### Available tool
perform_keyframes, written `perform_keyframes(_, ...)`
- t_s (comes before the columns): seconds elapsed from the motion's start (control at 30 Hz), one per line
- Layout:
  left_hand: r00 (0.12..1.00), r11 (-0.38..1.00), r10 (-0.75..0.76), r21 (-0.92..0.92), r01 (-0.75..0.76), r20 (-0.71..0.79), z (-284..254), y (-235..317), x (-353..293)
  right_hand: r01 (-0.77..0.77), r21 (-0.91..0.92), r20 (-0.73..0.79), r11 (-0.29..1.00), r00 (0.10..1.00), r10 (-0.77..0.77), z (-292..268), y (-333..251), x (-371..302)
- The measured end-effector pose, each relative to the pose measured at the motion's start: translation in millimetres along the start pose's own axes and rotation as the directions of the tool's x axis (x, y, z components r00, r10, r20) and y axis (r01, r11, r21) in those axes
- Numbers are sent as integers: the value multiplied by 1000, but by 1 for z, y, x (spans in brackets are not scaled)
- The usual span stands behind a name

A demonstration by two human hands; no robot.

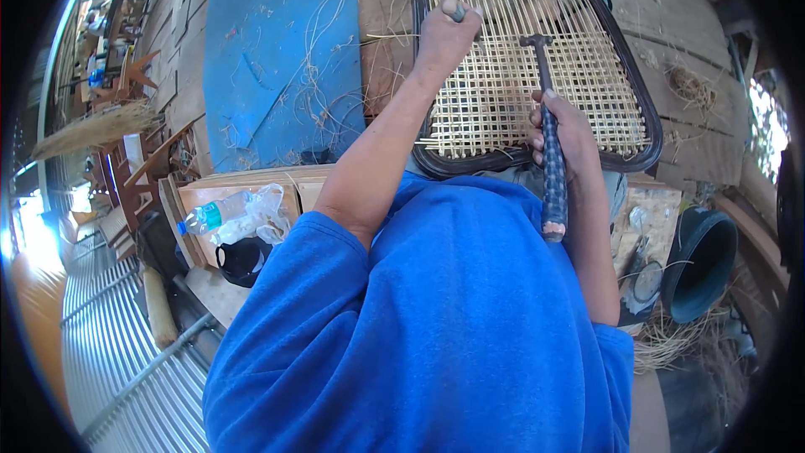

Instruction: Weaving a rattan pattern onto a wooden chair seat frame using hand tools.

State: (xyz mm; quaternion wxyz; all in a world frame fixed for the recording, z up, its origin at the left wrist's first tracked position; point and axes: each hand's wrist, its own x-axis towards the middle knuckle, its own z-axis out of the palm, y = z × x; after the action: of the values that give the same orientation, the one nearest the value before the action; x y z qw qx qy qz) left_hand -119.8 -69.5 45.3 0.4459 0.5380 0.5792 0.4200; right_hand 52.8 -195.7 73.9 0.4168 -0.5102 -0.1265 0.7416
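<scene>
A dark rounded frame (pixel 646 117) lies before me, with pale cane weaving (pixel 495 105) across it. Its near part is a close grid; toward the far end mostly lengthwise strands show, with gaps between them. My left hand (pixel 447 38) is closed over the left side of the weaving around a short tool (pixel 455 12), whose rounded grey-green handle end sticks out on top. Most of that tool is hidden by the fist. In my right hand (pixel 570 134) is a hammer (pixel 552 159) with a dark patterned grip, its head pointing away over the weaving.
A blue sheet (pixel 285 59) strewn with cane scraps lies on the planks to the left. Near my left elbow are a plastic bottle (pixel 214 214) and a black cup (pixel 241 260). A dark bucket (pixel 703 264) and loose cane strands (pixel 675 340) are at the right.
</scene>
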Motion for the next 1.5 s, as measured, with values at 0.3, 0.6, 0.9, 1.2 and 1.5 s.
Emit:
perform_keyframes(0.3, 1000, 991, -8, 133, 11, -20, 4, -4, -2, 6, 63, -18, 998, 1000, -5, 3, 9, 4)
perform_keyframes(0.6, 999, 997, 29, 68, -27, -26, 6, 2, 5, -12, -47, -27, 999, 1000, 11, 3, 3, -1)
perform_keyframes(0.9, 996, 939, 91, 333, -87, 3, 19, -13, 9, -44, 36, 26, 998, 999, 43, 5, 7, 6)
perform_keyframes(1.2, 998, 996, 60, 65, -58, -24, 14, -12, 21, -21, 61, -4, 998, 1000, 22, -2, 4, 12)
perform_keyframes(1.5, 995, 944, 92, 320, -78, -29, 21, -8, 19, -83, 39, 25, 996, 996, 82, 9, 9, 18)
